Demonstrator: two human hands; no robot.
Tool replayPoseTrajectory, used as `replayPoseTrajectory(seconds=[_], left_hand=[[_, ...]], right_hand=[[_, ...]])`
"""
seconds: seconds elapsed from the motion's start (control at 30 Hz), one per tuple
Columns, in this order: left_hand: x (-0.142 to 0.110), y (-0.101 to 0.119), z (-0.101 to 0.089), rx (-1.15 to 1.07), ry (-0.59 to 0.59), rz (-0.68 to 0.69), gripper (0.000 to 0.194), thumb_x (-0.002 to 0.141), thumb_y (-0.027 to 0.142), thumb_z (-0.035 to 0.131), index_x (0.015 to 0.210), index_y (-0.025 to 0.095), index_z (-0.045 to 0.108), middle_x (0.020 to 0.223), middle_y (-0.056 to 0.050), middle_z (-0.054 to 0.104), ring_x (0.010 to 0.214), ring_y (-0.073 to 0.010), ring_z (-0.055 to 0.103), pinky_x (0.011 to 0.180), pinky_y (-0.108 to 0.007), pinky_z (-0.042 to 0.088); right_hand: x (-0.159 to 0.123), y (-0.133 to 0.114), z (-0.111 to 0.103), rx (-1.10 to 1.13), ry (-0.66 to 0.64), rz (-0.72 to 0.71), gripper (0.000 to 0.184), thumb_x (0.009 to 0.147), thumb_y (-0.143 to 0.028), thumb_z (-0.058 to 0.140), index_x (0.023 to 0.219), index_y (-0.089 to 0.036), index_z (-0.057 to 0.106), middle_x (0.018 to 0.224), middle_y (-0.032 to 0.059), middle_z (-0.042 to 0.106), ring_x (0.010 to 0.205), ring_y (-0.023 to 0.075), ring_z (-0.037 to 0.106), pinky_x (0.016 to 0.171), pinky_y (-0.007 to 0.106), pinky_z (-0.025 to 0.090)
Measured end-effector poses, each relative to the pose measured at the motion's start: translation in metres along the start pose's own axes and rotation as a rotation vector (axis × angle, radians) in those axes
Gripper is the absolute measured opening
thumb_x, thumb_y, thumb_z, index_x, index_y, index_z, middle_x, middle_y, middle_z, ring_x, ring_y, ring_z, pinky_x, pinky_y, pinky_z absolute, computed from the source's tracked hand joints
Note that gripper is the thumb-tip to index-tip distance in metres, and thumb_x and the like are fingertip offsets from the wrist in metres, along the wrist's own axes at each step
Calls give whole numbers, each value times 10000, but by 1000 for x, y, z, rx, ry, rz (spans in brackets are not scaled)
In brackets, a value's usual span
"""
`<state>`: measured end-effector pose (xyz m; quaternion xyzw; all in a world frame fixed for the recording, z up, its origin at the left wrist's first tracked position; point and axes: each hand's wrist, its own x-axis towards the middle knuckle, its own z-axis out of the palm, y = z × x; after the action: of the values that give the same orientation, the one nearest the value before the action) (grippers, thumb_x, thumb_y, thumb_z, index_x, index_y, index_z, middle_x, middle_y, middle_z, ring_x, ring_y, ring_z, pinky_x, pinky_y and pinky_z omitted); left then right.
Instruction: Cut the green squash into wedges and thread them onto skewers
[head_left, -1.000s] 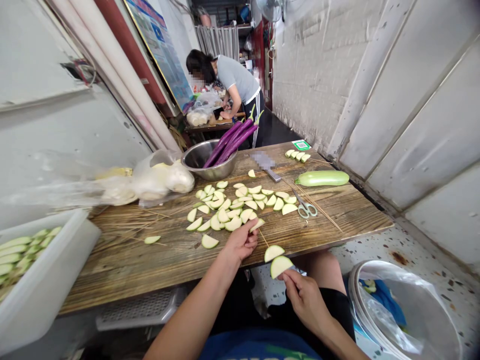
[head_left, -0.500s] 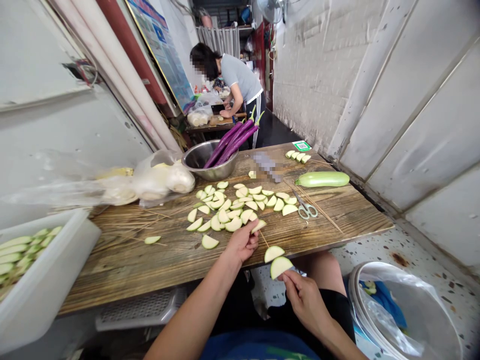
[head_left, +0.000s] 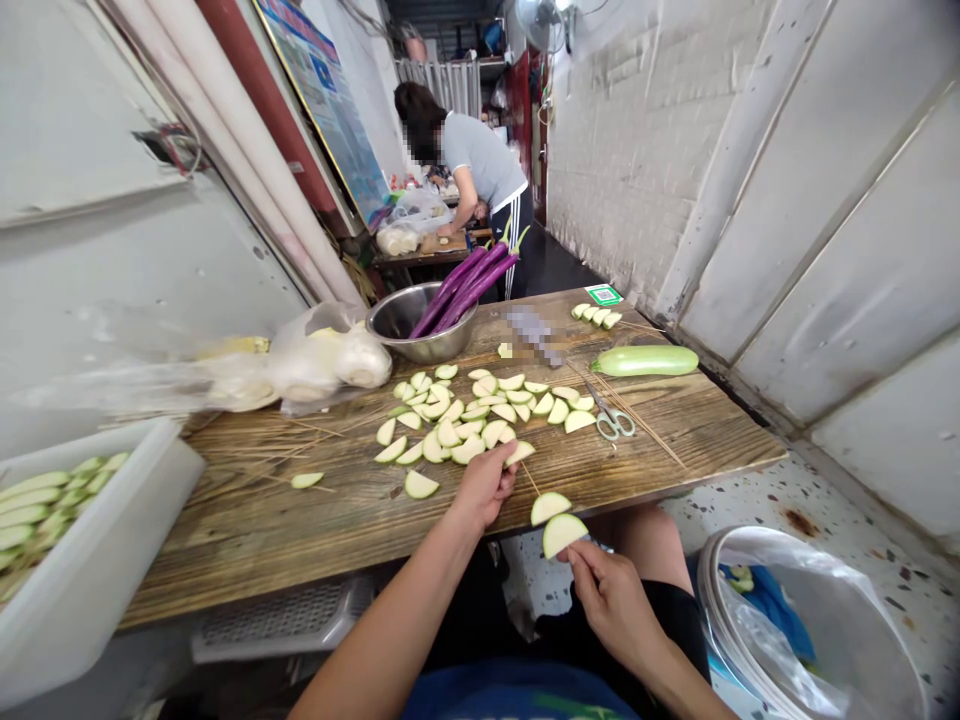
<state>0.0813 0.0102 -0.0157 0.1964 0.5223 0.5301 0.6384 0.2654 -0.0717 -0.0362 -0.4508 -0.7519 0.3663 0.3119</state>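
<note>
Half-round slices of pale green zucchini are all around my hands. My left hand [head_left: 487, 485] is closed, pinching one zucchini slice [head_left: 519, 453] near the table's front edge. From that slice a thin wooden skewer [head_left: 531, 478] runs down toward two more slices, an upper one [head_left: 550, 507] and a lower one [head_left: 564, 535]. My right hand [head_left: 611, 590] is closed at the lower slice's edge, fingertips pinched at the skewer's near end, which the fingers and slice hide. A loose pile of slices [head_left: 469, 428] lies just beyond my left hand.
On the wooden table [head_left: 300, 540] are scissors [head_left: 615, 422], a whole zucchini [head_left: 645, 361], bare skewers [head_left: 285, 440] and a steel bowl [head_left: 427, 345] of eggplants [head_left: 469, 290]. A white bin [head_left: 97, 540] holds slices at left; a lined bucket [head_left: 817, 620] stands right. A person [head_left: 480, 165] works behind.
My hands and the slices keep nearly the same places; the view has shifted slightly. The person at the back has moved their head and arms a little.
</note>
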Motion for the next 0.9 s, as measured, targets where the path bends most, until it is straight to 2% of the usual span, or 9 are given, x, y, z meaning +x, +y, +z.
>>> replayPoseTrajectory(seconds=[0.47,0.67,0.83,0.9], left_hand=[[-5,0,-1,61,-82,5,315,615,326,698,596,131,452,499,40,430,347,7,270,329,-137,75],[-3,2,-1,6,-136,-43,278,635,288,685,616,128,458,497,40,436,351,6,269,319,-126,91],[-2,2,-2,-14,-168,-50,271,650,287,687,631,119,475,505,40,448,341,8,277,306,-120,97],[-3,-1,1,-31,-164,-24,255,673,306,678,678,113,511,525,31,473,351,-2,329,300,-116,148]], right_hand=[[1,-6,-1,41,3,37,269,896,-254,336,795,-174,572,655,18,604,587,141,555,551,229,375],[2,-6,3,10,15,15,273,901,-256,336,774,-171,562,596,0,557,525,123,511,507,225,340],[4,-3,7,22,44,-1,296,907,-275,326,798,-162,577,622,19,587,532,127,529,522,223,364],[4,-2,9,19,63,-13,308,909,-287,319,817,-158,583,629,29,598,533,133,537,518,223,374]])
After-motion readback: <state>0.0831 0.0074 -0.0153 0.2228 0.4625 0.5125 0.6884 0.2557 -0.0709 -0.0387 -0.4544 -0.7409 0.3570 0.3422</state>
